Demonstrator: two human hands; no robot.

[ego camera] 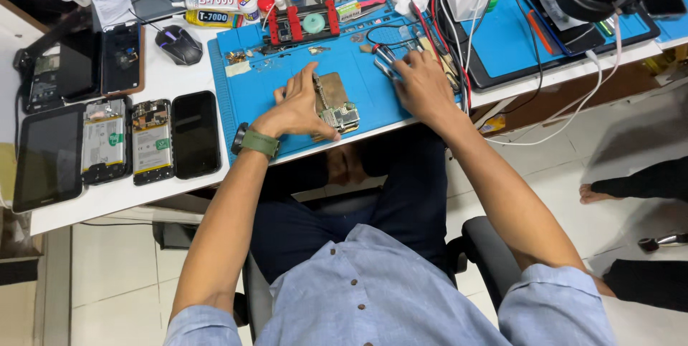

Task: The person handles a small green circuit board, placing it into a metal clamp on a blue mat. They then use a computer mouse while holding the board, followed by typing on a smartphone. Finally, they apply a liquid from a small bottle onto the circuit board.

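A small circuit board [342, 116] lies on a tan metal plate [331, 89] on the blue work mat [251, 91]. My left hand [297, 106], with a green-strapped watch at the wrist, rests on the mat and holds thin tweezers [317, 91] whose tip points down at the board. My right hand [419, 84] lies further right on the mat, fingers closed around a dark-handled tool [383, 59] near red and black wires.
Several opened phones [152, 141] and a tablet [49, 156] lie on the white table at left, with a black mouse [179, 45]. A red board holder [308, 25], glue tubes and screwdrivers stand at the back. Another person's bare foot [598, 192] is on the floor at right.
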